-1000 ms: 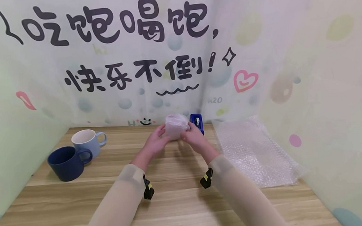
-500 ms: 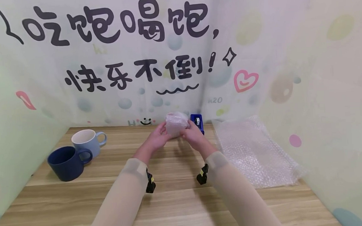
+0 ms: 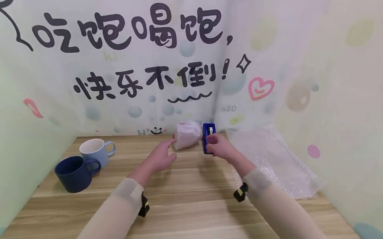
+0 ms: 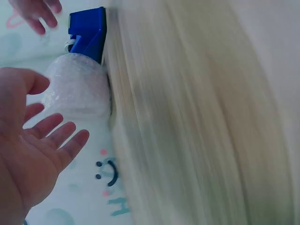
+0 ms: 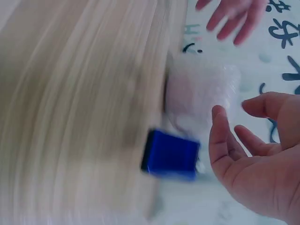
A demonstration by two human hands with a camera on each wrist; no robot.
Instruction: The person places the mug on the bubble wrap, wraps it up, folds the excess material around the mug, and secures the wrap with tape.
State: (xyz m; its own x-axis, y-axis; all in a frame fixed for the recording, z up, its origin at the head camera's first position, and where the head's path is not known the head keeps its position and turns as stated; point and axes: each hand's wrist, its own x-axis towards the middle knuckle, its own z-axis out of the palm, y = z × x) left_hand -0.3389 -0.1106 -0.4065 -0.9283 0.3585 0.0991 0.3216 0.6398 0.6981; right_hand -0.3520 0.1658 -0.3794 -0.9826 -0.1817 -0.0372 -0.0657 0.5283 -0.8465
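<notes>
grip: the left hand (image 3: 159, 157) is held relaxed, fingers spread and bearing nothing, near a wrapped bundle (image 3: 187, 135); the right hand (image 3: 223, 148) is held above a blue tape dispenser (image 4: 93, 35), its fingers bent, a gap left between thumb and fingertips, nothing pinched. the bundle is set at the rear of the table (image 3: 184, 215), just beside the dispenser; its form is rounded and lumpy, its skin glossy, wrinkled bubble film over something whitish-pink. the dispenser is seen as smooth and hard-edged. to the right a sheet of bubble wrap (image 3: 277, 169) is laid flat, clear and dimpled. at left a dark blue mug (image 3: 73, 176) and a pale blue mug (image 3: 99, 153) are stood upright, smooth-walled, with looped handles. wood grain is shown on the tabletop. the bundle's contents are concealed by the film; part of the dispenser is covered by the right hand in the head view, and its outline is blurred in the right wrist view.
</notes>
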